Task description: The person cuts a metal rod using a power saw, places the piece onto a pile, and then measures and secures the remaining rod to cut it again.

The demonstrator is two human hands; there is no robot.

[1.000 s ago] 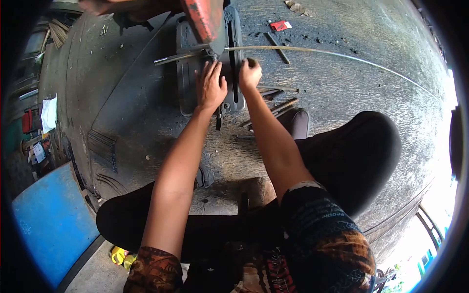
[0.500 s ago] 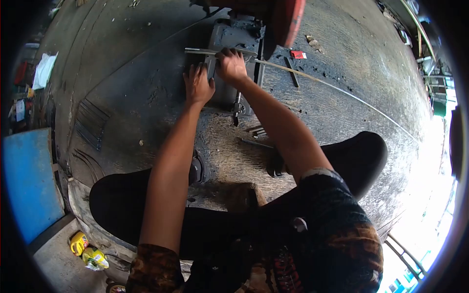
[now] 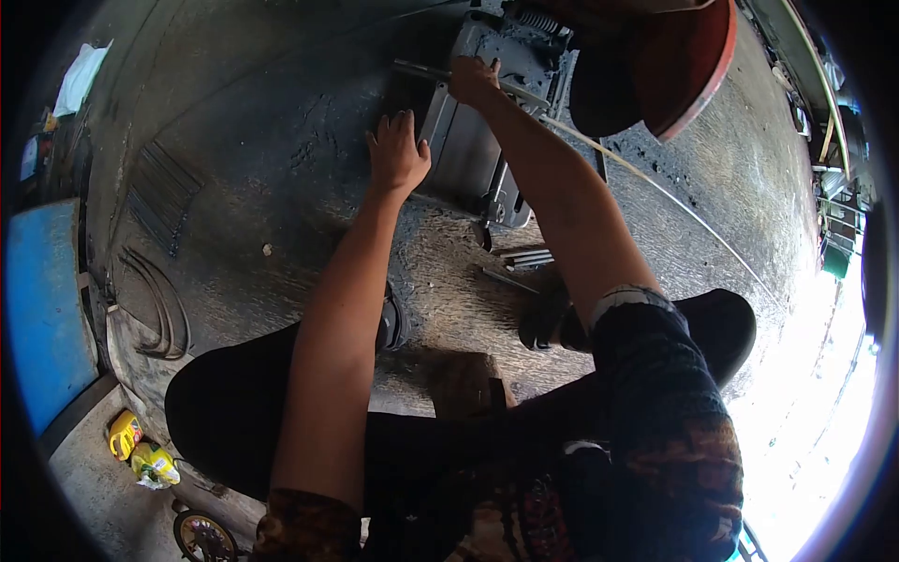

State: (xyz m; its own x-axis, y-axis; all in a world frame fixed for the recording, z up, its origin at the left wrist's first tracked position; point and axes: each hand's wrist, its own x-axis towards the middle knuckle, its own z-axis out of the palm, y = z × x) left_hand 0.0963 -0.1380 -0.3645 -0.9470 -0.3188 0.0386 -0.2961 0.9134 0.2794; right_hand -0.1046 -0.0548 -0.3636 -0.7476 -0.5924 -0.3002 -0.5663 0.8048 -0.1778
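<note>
A long thin metal rod [image 3: 674, 199] lies across the grey base [image 3: 468, 140] of a cut-off saw, its short end poking out to the left. My right hand [image 3: 475, 81] is over the rod near that end, fingers curled around it. Left of the base, my left hand [image 3: 398, 157] is held with its fingers spread, touching nothing that I can see. The saw's red blade guard [image 3: 700, 89] rises at the upper right. A vise screw with a handle [image 3: 489, 214] is at the base's near end.
Short metal pieces [image 3: 526, 257] lie on the floor near my foot. Several thin bars [image 3: 164, 197] and curved strips [image 3: 167, 304] lie on the left. A wooden block [image 3: 464, 379] stands between my legs. A blue panel [image 3: 42, 309] and yellow containers [image 3: 125, 436] are at far left.
The view has shifted, so the saw appears farther right. My left hand has come away from the base's left edge. My right hand stays on the rod.
</note>
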